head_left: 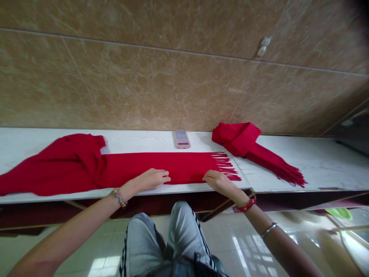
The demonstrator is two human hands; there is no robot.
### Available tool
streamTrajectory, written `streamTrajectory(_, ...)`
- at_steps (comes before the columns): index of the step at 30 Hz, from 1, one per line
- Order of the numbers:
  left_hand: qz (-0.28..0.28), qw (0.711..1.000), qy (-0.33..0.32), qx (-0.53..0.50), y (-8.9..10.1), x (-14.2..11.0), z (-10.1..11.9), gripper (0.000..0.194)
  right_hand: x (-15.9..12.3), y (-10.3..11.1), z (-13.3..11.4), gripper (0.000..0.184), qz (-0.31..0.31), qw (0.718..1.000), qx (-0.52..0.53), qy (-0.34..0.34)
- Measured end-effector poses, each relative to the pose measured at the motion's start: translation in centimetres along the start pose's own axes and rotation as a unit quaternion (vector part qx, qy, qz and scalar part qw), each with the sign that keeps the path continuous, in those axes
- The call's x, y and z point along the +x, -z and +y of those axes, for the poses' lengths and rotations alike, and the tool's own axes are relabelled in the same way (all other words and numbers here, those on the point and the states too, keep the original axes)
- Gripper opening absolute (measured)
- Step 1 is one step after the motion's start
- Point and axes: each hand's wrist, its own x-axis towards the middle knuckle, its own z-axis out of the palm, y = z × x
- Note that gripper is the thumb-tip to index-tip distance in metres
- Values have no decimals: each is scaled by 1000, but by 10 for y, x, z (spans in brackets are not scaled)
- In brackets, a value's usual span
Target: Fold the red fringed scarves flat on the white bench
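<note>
A long red scarf (184,163) lies lengthwise on the white tabletop, its right part flat and its fringe spread at the right end. Toward the left the same red cloth is bunched and wrinkled and runs out of view. My left hand (154,179) is closed at the scarf's near edge, fingertips pinching the cloth. Farther right, close to the fringe, my right hand (219,182) also pinches that near edge. A second red scarf (239,139), folded over with a fringed tail, rests beyond my right hand, apart from the first.
A phone (182,139) lies behind the flat scarf, near the brown marbled wall (161,88). The narrow white tabletop (325,161) ends just before my knees, with open dark red compartments below. A dark object (354,130) stands at the far right.
</note>
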Motion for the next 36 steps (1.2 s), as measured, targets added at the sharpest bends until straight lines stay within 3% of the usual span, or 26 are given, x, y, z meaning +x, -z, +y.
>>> streamTrajectory(6, -16, 1000, -9, -26, -5, -3, 2, 26, -5, -5, -1, 25, -18, 1000, 7, 0)
streamTrajectory(13, 35, 995, 12, -89, -3, 0, -6, 25, -9, -3, 3, 25, 65, 996, 57, -9)
streamTrajectory(20, 18, 990, -1, -137, -14, -1, 0, 22, -13, -9, 4, 26, 39, 996, 82, 6)
streamTrajectory(25, 5, 987, -14, -162, -7, 3, -2, 20, -13, -11, 6, 26, 29, 995, 96, 4)
streamTrajectory(31, 49, 982, 42, -178, 6, 5, -7, 23, -10, -4, 8, 24, 91, 985, 139, -47)
streamTrajectory(36, -11, 984, -14, -175, 4, -1, 4, 18, -12, -6, 8, 25, 17, 991, 129, 11)
